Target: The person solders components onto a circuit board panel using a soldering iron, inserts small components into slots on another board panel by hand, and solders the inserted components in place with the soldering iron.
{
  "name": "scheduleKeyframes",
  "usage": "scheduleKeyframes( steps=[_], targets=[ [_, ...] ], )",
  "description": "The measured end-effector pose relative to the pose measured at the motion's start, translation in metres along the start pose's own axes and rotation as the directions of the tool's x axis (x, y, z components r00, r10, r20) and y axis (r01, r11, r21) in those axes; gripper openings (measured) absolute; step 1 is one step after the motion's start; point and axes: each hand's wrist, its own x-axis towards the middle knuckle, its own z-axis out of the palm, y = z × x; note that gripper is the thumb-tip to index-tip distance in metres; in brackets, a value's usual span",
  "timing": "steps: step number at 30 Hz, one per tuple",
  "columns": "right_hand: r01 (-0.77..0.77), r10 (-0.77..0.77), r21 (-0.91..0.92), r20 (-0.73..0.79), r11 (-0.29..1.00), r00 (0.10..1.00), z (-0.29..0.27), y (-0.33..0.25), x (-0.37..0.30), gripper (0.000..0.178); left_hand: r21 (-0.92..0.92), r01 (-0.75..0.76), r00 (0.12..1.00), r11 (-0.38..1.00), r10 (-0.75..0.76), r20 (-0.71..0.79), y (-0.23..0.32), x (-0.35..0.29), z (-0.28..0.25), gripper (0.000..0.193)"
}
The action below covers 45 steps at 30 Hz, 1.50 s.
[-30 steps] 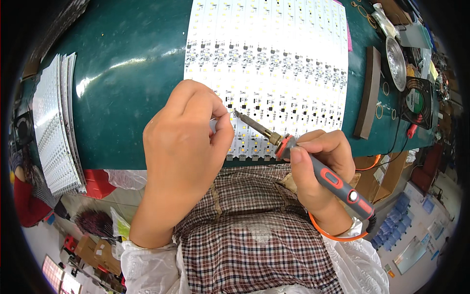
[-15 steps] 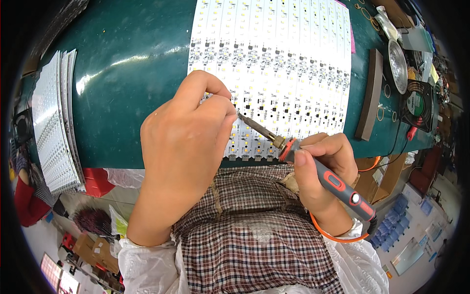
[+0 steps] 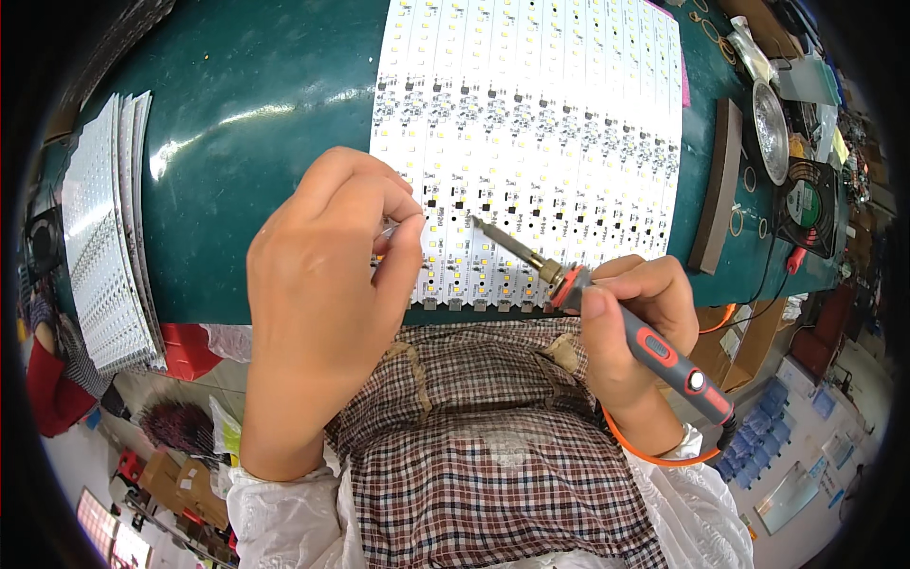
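A white panel of joined LED circuit strips (image 3: 526, 71) lies on the green table, its small dark connectors along the near edge. In my right hand (image 3: 640, 318) is a grey and red soldering iron (image 3: 654, 346), held like a pen, its tip pointing up and left over the lower rows of parts. My left hand (image 3: 327, 275) is closed in a pinch at the panel's lower left, a short way left of the tip. A bit of thin silvery wire (image 3: 387, 229) shows between its fingers; the fingers hide most of it.
A stack of similar LED strips (image 3: 104, 237) stands at the table's left edge. To the right lie a dark bar (image 3: 716, 185), a round metal dish (image 3: 770, 131), a small black fan (image 3: 808, 207) and loose rubber bands. The iron's orange cord (image 3: 654, 459) loops beside my right forearm.
My left hand has drawn back to the left, uncovering more of the panel's lower strips. The soldering iron has shifted slightly right. The panel appears a little farther right at its left edge.
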Motion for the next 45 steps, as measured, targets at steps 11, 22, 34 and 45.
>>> scheduleKeyframes(
  steps=[11, 22, 34, 45],
  targets=[
    [0.026, -0.026, 0.02, 0.035, 0.999, 0.999, 0.013, -0.001, 0.005, 0.024, -0.08, 0.118, 0.993, 0.99, -0.117, 0.026, -0.002, -0.008, -0.006, 0.003],
    [-0.001, 0.0, 0.011, 0.031, 1.0, 1.0, 0.016, 0.001, 0.003, 0.024, 0.072, 0.055, 0.998, 0.996, -0.053, -0.042, -0.005, -0.011, 0.001, 0.008],
    [0.009, -0.009, 0.004, 0.037, 1.0, 0.999, 0.016, 0.002, 0.003, 0.024, 0.048, 0.055, 0.998, 0.997, -0.053, -0.045, -0.005, -0.008, 0.006, 0.009],
    [0.011, -0.01, -0.003, 0.037, 1.0, 0.999, 0.016, 0.001, 0.002, 0.025, 0.025, 0.0, 0.999, 1.0, 0.001, -0.04, -0.01, -0.007, 0.009, 0.009]
  ],
)
